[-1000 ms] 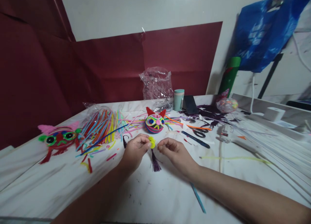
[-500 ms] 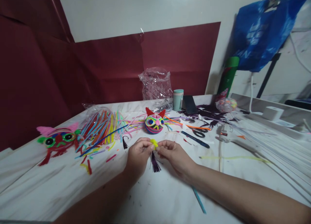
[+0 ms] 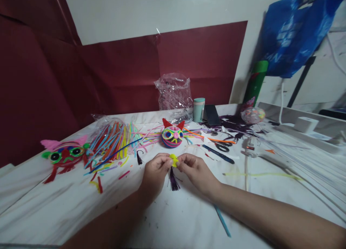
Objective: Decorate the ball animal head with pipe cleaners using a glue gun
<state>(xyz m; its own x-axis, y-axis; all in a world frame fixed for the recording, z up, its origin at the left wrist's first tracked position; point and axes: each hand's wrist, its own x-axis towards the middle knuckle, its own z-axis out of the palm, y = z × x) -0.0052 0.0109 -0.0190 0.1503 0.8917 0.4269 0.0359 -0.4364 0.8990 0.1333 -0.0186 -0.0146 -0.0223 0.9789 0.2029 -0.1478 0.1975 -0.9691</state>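
Note:
My left hand [image 3: 155, 171] and my right hand [image 3: 197, 171] meet over the white table [image 3: 54, 202], both pinching a small yellow pipe-cleaner coil [image 3: 173, 159] between their fingertips. A dark purple tassel [image 3: 173, 182] lies on the table just below the coil, between my wrists. Behind my hands sits a striped pipe-cleaner cat head with red ears [image 3: 172, 135].
A heap of coloured pipe cleaners [image 3: 113, 141] in clear wrap and a red owl-like figure [image 3: 65, 155] lie left. Scissors [image 3: 223, 145], a blue pen [image 3: 217, 154], a teal cup [image 3: 199, 110], a phone [image 3: 211, 115] and a clear bag [image 3: 174, 94] stand behind. White rods [image 3: 302, 159] fill the right.
My right hand has moved left and closed onto the yellow coil, which only my left hand held before. Both hands have drifted slightly right.

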